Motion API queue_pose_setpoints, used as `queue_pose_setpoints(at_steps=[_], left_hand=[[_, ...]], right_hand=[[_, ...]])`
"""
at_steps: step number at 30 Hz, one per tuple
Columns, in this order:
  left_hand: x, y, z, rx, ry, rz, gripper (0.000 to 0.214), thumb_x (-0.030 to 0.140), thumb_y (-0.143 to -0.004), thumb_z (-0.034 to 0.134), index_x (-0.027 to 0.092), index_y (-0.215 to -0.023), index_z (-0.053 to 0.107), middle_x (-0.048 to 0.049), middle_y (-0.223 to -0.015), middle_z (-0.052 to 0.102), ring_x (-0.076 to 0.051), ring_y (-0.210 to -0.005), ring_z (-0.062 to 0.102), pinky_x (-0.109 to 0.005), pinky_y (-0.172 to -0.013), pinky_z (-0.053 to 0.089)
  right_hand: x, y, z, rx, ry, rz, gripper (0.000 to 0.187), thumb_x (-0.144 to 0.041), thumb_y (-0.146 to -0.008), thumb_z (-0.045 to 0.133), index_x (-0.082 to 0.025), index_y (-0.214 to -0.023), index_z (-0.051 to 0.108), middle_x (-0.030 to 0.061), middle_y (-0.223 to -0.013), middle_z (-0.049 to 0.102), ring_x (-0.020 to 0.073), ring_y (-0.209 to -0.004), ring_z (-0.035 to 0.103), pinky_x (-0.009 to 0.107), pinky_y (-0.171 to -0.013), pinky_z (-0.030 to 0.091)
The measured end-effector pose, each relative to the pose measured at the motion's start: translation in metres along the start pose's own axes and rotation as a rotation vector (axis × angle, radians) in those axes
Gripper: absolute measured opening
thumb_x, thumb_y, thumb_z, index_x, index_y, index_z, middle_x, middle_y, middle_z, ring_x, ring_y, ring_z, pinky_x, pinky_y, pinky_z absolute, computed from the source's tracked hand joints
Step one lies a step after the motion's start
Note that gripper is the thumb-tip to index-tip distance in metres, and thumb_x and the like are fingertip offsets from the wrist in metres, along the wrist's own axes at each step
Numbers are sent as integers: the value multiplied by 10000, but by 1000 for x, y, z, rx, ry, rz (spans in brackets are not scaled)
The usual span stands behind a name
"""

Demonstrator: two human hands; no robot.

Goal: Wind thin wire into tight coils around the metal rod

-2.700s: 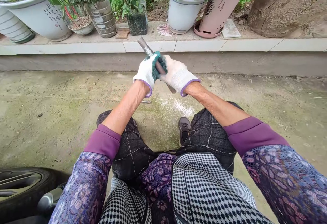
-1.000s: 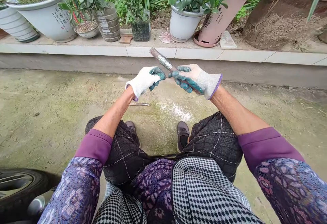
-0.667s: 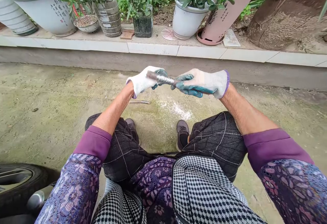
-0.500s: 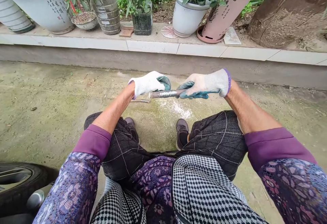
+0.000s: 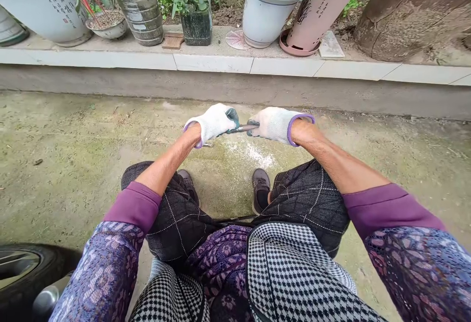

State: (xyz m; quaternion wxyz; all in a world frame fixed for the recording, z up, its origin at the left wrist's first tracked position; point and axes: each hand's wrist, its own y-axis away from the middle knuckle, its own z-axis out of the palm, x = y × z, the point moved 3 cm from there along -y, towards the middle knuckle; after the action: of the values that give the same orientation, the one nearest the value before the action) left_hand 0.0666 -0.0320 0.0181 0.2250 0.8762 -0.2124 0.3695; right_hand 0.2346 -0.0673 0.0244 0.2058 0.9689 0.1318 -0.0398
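Note:
My left hand [image 5: 218,119], in a white glove with a dark green palm, is closed on one end of a brownish rod [image 5: 249,127]. My right hand [image 5: 271,123], gloved alike with a purple cuff edge, is closed on the rod's other end. Only a short stretch shows between the hands, with silvery wire wound on it near the left fingers. The rod is held roughly level above the ground. Under my left wrist the tip of a thin metal bar [image 5: 208,145] peeks out, the remainder hidden. White powder [image 5: 257,155] is scattered on the ground below.
A tiled ledge [image 5: 213,63] runs across in front, bearing several potted plants, among them a white pot [image 5: 265,18] and a pink planter [image 5: 312,20]. A wheel [image 5: 33,268] stands at lower left. My shoes [image 5: 261,185] are on the mossy concrete.
My right hand has shifted left along the rod and turned, its fingers now wrapped round it. The hands are closer together, and less of the wire winding shows.

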Motion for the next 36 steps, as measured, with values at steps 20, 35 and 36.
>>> queue_pose_setpoints(at_steps=[20, 35, 36], left_hand=[[0, 18, 1, 112, 504, -15, 95, 154, -898, 644, 133, -951, 721, 27, -601, 577, -52, -453, 424, -232, -443, 339], [-10, 6, -11, 91, 321, 43, 110, 123, -845, 637, 106, -872, 742, -61, -797, 724, -61, -482, 490, -227, -473, 414], [-10, 4, -12, 94, 302, 40, 127, 106, -834, 628, 106, -879, 747, -54, -770, 713, -68, -493, 497, -228, -480, 413]], right_hand=[[6, -7, -23, 293, -353, 82, 216, -381, -931, 605, -178, -934, 678, 27, -700, 576, 143, -604, 496, 312, -559, 362], [1, 31, -23, 39, -1032, -66, 448, -521, -809, 798, -145, -1038, 714, -53, -580, 486, 55, -422, 376, 215, -329, 318], [2, 31, -22, 5, -1008, -80, 454, -526, -804, 799, -148, -1044, 723, -53, -578, 491, 53, -416, 372, 215, -327, 310]])
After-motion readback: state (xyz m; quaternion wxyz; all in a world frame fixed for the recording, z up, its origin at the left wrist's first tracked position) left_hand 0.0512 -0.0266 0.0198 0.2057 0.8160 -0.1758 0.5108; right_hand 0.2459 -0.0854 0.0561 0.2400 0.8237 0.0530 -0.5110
